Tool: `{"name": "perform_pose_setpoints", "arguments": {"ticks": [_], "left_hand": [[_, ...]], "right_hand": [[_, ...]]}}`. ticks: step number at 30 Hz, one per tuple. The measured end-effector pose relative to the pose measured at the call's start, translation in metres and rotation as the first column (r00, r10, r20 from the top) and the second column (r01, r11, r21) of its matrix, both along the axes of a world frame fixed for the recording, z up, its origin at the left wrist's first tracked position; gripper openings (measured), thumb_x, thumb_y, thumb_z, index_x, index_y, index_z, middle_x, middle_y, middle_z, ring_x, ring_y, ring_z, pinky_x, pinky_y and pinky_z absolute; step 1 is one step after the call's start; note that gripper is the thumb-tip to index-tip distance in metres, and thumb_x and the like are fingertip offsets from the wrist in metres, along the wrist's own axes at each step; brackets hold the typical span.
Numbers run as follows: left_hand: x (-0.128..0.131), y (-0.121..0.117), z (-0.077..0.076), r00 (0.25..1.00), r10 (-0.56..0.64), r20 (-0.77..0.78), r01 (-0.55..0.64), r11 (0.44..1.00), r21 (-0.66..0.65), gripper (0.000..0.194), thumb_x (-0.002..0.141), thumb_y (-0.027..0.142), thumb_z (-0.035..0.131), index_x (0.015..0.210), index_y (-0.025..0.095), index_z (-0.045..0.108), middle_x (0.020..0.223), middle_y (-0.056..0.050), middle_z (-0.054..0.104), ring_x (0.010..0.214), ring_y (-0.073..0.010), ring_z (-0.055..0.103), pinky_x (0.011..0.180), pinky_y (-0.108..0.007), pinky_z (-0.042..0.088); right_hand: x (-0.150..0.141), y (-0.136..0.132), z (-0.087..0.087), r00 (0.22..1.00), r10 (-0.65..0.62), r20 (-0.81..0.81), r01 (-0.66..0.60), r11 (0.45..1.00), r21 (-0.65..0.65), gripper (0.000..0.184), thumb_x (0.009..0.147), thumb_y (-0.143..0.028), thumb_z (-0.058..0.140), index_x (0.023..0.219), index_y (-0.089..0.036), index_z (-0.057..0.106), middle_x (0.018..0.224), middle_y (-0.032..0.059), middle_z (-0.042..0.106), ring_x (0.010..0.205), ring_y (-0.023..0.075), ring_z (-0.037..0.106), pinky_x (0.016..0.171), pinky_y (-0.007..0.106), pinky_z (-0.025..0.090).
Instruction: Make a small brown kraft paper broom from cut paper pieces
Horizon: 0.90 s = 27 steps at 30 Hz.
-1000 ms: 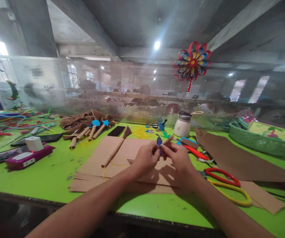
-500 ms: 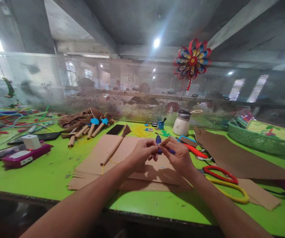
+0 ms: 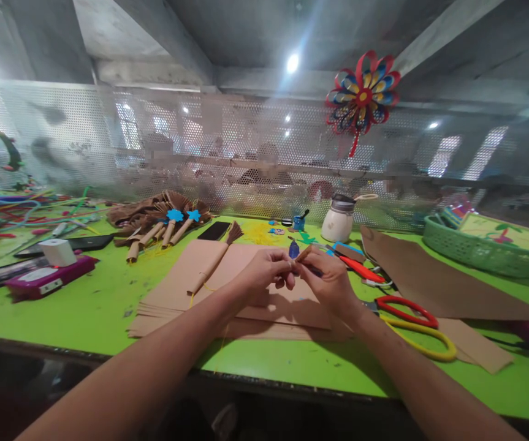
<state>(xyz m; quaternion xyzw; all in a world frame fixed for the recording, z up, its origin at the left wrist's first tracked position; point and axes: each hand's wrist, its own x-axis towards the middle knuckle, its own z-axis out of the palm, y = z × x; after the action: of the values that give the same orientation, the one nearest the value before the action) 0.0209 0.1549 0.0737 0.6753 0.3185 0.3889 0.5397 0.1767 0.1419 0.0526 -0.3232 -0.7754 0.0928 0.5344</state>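
My left hand (image 3: 266, 272) and my right hand (image 3: 326, 282) meet above a stack of brown paper (image 3: 167, 309), fingertips pinched together. Between them is a small strip of brown paper (image 3: 306, 252), its upper end showing at my right thumb and fingers; the rest is hidden by my fingers. Just behind the hands stands a small blue bottle (image 3: 294, 248), partly covered. A rolled brown paper handle with a fringed end (image 3: 209, 269) and yellow thread lies on the stack, left of my left hand.
Scissors with red and yellow handles (image 3: 418, 327) lie right of my right forearm. Brown sheets (image 3: 443, 285), a green basket (image 3: 489, 248) and a white jar (image 3: 338, 222) are beyond. Finished paper bundles with blue flowers (image 3: 163, 229), a phone (image 3: 213, 231) and a purple power strip (image 3: 50, 275) are left.
The view has tipped slightly downward. Both hands keep their pinch close together on the paper strip, with only slight finger movement.
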Motion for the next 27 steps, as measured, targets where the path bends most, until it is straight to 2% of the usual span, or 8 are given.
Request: {"name": "perform_pose_setpoints", "arguments": {"ticks": [3,6,8,10,14,20,23,27], "left_hand": [[0.0,0.001,0.0,1.0,-0.003,0.001,0.003,1.0,0.027,0.01,0.073,0.019,0.052,0.064,0.015,0.052,0.046,0.003,0.054,0.041,-0.0062,0.043,0.043,-0.018,0.029],[0.001,0.002,-0.003,0.989,0.138,-0.06,-0.128,0.98,0.15,0.013,0.075,0.021,0.051,0.063,0.015,0.051,0.046,0.004,0.052,0.042,-0.0072,0.045,0.045,-0.019,0.032],[0.001,0.004,-0.007,0.96,0.263,-0.1,-0.225,0.932,0.284,0.013,0.076,0.02,0.049,0.064,0.015,0.052,0.049,0.003,0.054,0.045,-0.0081,0.047,0.047,-0.02,0.034],[0.0,0.006,-0.011,0.925,0.356,-0.134,-0.275,0.869,0.412,0.014,0.077,0.02,0.047,0.065,0.016,0.052,0.052,0.002,0.056,0.048,-0.0093,0.049,0.049,-0.021,0.035],[-0.002,0.009,-0.017,0.826,0.527,-0.199,-0.317,0.728,0.608,0.016,0.078,0.021,0.046,0.063,0.017,0.051,0.058,0.0,0.058,0.053,-0.0111,0.05,0.052,-0.022,0.034],[-0.003,0.008,-0.019,0.659,0.708,-0.254,-0.302,0.557,0.774,0.014,0.079,0.023,0.046,0.067,0.018,0.052,0.06,-0.001,0.058,0.054,-0.0131,0.05,0.053,-0.024,0.031],[-0.003,0.006,-0.02,0.603,0.749,-0.274,-0.27,0.515,0.814,0.013,0.079,0.024,0.045,0.071,0.019,0.054,0.061,-0.001,0.058,0.056,-0.0146,0.051,0.054,-0.026,0.03],[-0.002,0.004,-0.019,0.597,0.743,-0.301,-0.245,0.526,0.815,0.014,0.079,0.024,0.044,0.073,0.019,0.055,0.061,-0.002,0.058,0.056,-0.0155,0.052,0.054,-0.026,0.03]], "right_hand": [[-0.001,0.004,-0.001,0.99,0.034,-0.134,-0.045,0.996,-0.083,0.011,0.079,-0.028,0.06,0.075,-0.019,0.063,0.073,0.0042,0.058,0.068,0.0173,0.054,0.064,0.032,0.044],[0.001,0.01,-0.002,0.953,0.116,-0.281,-0.197,0.94,-0.28,0.02,0.074,-0.031,0.065,0.089,-0.018,0.062,0.077,0.0045,0.061,0.067,0.0168,0.055,0.061,0.032,0.046],[0.003,0.014,-0.003,0.93,0.133,-0.344,-0.266,0.887,-0.378,0.027,0.07,-0.029,0.068,0.093,-0.017,0.062,0.078,0.0048,0.063,0.066,0.0162,0.056,0.059,0.031,0.046],[0.005,0.016,-0.004,0.917,0.121,-0.381,-0.293,0.852,-0.434,0.028,0.066,-0.025,0.069,0.091,-0.016,0.062,0.078,0.0045,0.064,0.065,0.0156,0.056,0.057,0.029,0.046],[0.005,0.014,-0.004,0.88,0.136,-0.456,-0.368,0.801,-0.472,0.026,0.063,-0.018,0.067,0.088,-0.016,0.062,0.079,0.0043,0.063,0.068,0.0168,0.056,0.055,0.028,0.046],[0.008,0.006,0.004,0.778,0.168,-0.605,-0.5,0.748,-0.436,0.031,0.067,-0.016,0.063,0.098,-0.017,0.059,0.085,0.005,0.064,0.07,0.0167,0.059,0.058,0.028,0.046],[0.01,0.008,0.006,0.731,0.098,-0.675,-0.503,0.745,-0.437,0.027,0.072,-0.027,0.064,0.097,-0.017,0.059,0.078,0.004,0.064,0.063,0.0148,0.059,0.054,0.026,0.045],[0.009,0.015,0.001,0.751,-0.035,-0.659,-0.385,0.788,-0.481,0.027,0.071,-0.038,0.067,0.081,-0.014,0.061,0.064,0.0014,0.061,0.052,0.0111,0.055,0.048,0.023,0.043]]}}
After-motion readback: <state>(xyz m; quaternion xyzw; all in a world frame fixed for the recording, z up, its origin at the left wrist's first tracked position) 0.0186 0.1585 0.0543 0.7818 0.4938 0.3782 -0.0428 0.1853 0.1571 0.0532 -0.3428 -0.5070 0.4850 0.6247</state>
